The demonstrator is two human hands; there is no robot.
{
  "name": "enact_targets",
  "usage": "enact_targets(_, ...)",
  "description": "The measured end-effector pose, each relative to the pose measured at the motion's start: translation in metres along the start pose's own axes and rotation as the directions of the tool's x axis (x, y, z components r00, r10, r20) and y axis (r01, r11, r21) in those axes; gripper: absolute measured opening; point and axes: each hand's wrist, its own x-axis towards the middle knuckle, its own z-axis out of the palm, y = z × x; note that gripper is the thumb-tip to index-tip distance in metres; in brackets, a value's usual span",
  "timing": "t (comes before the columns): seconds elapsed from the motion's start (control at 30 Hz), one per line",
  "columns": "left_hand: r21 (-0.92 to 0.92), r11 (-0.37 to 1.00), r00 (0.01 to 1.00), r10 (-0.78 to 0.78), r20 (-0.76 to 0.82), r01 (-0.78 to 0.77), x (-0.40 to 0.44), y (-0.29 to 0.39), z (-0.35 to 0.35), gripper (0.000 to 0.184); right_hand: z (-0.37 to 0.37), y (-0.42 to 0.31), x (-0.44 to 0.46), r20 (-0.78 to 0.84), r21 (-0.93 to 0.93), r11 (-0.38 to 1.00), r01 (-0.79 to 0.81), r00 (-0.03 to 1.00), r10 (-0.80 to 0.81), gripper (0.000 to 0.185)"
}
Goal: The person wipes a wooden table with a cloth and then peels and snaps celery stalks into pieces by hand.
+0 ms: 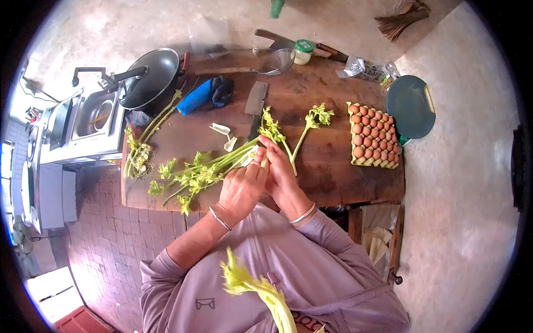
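Note:
My left hand (242, 187) and my right hand (283, 176) meet over the near edge of the wooden table. Their fingers are closed together around a pale celery stalk, mostly hidden by the fingers. Beside my left hand, a bunch of leafy celery (200, 173) lies across the tabletop. Just beyond my right hand lie loose leafy celery sprigs (302, 139). A cleaver (256, 100) rests farther back, its handle toward me. Pale cut pieces (220, 129) lie left of that handle. Close to the camera, another celery stalk (266, 299) shows in front of my chest; what supports it is out of sight.
An egg tray (363, 160) sits at the table's right, beside a dark green round lid (411, 106). A wok (150, 80), blue cloth (196, 99), strainer (277, 62) and green-capped jar (302, 53) line the back. Celery scraps (139, 160) lie at the left edge.

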Motion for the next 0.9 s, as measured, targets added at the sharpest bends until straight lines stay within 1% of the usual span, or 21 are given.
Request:
enact_targets(0.07, -0.005, 1.000, 1.000, -0.013, -0.005, 0.013, 0.001, -0.001, -0.001, 0.014, -0.005, 0.007, 0.005, 0.048, 0.068, 0.998, -0.006, 0.999, 0.003, 0.032)
enact_targets(0.1, -0.007, 0.999, 0.999, -0.044, -0.009, 0.044, 0.002, -0.003, -0.001, 0.019, -0.003, 0.009, 0.005, 0.071, 0.098, 0.995, -0.019, 0.997, 0.012, 0.032)
enact_targets(0.13, -0.009, 0.997, 0.997, -0.074, -0.009, 0.074, 0.001, -0.005, -0.002, 0.024, -0.003, 0.010, 0.002, 0.139, 0.103, 0.988, -0.117, 0.985, 0.102, 0.032)
enact_targets(0.17, -0.004, 0.997, 0.997, -0.076, -0.006, 0.076, 0.000, -0.008, -0.003, 0.024, 0.000, 0.014, -0.002, 0.142, 0.108, 0.987, -0.121, 0.984, 0.106, 0.032)
enact_targets(0.23, 0.046, 0.997, 0.997, -0.069, 0.039, 0.067, -0.003, -0.011, -0.001, 0.013, 0.019, 0.014, -0.016, 0.054, 0.148, 0.948, -0.281, 0.960, 0.276, 0.035)
enact_targets(0.27, 0.067, 0.995, 0.997, -0.066, -0.027, 0.068, -0.004, -0.011, 0.001, 0.008, 0.012, 0.019, -0.011, 0.073, 0.138, 0.942, -0.307, 0.951, 0.299, 0.035)
enact_targets(0.3, 0.069, 0.995, 0.997, -0.073, -0.026, 0.074, -0.007, -0.013, 0.004, 0.008, 0.010, 0.020, -0.010, 0.075, 0.135, 0.940, -0.313, 0.949, 0.305, 0.035)
enact_targets(0.37, 0.080, 0.995, 0.998, -0.060, -0.035, 0.062, -0.013, -0.019, 0.009, 0.009, 0.006, 0.018, -0.009, 0.195, 0.139, 0.858, -0.494, 0.863, 0.465, 0.031)
enact_targets(0.4, 0.077, 0.995, 0.998, -0.059, -0.033, 0.062, -0.015, -0.019, 0.009, 0.009, 0.011, 0.015, -0.011, 0.169, 0.134, 0.834, -0.535, 0.842, 0.513, 0.026)
enact_targets(0.43, 0.079, 0.995, 0.997, -0.065, -0.028, 0.067, -0.016, -0.019, 0.007, 0.009, 0.005, 0.018, -0.009, 0.167, 0.134, 0.834, -0.535, 0.842, 0.513, 0.026)
enact_targets(0.5, 0.085, 0.993, 0.997, -0.076, -0.028, 0.078, -0.017, -0.023, 0.006, 0.010, -0.006, 0.024, -0.003, 0.212, 0.140, 0.821, -0.554, 0.827, 0.521, 0.027)
enact_targets(0.57, -0.003, 1.000, 0.996, 0.005, -0.090, -0.006, -0.021, -0.027, 0.006, 0.010, -0.009, 0.024, 0.002, 0.191, 0.120, 0.836, -0.535, 0.839, 0.509, 0.027)
enact_targets(0.6, 0.019, 1.000, 0.999, -0.004, -0.034, 0.005, -0.024, -0.028, 0.007, 0.012, -0.019, 0.029, 0.014, 0.219, 0.174, 0.840, -0.514, 0.852, 0.476, 0.027)
enact_targets(0.63, 0.019, 1.000, 0.999, -0.006, -0.033, 0.007, -0.025, -0.029, 0.006, 0.012, -0.021, 0.030, 0.020, 0.246, 0.230, 0.839, -0.493, 0.864, 0.440, 0.027)
enact_targets(0.67, -0.007, 1.000, 0.999, -0.019, -0.036, 0.019, -0.024, -0.031, 0.005, 0.011, -0.022, 0.033, 0.023, 0.245, 0.298, 0.795, -0.529, 0.847, 0.472, 0.025)
enact_targets(0.7, -0.036, 0.999, 0.999, -0.030, -0.037, 0.028, -0.024, -0.032, 0.005, 0.010, -0.025, 0.038, 0.028, 0.242, 0.304, 0.795, -0.525, 0.849, 0.469, 0.025)
enact_targets(0.73, -0.037, 0.999, 0.999, -0.030, -0.034, 0.028, -0.026, -0.033, 0.005, 0.010, -0.029, 0.043, 0.036, 0.260, 0.241, 0.855, -0.459, 0.879, 0.399, 0.024)
enact_targets(0.77, -0.069, 0.997, 0.999, -0.032, 0.039, 0.034, -0.030, -0.034, 0.005, 0.008, -0.034, 0.046, 0.044, 0.286, 0.176, 0.904, -0.389, 0.899, 0.331, 0.024)
enact_targets(0.8, -0.101, 0.994, 0.993, -0.030, 0.111, 0.041, -0.034, -0.036, 0.005, 0.007, -0.028, 0.040, 0.046, 0.325, 0.224, 0.901, -0.370, 0.900, 0.289, 0.023)
enact_targets(0.83, -0.100, 0.994, 0.993, -0.033, 0.114, 0.044, -0.036, -0.037, 0.004, 0.007, -0.020, 0.030, 0.047, 0.240, 0.419, 0.766, -0.489, 0.872, 0.426, 0.022)
enact_targets(0.9, -0.157, 0.987, 0.994, -0.020, 0.106, 0.036, -0.039, -0.040, -0.001, 0.008, -0.017, 0.024, 0.052, 0.198, 0.437, 0.771, -0.462, 0.886, 0.419, 0.022)
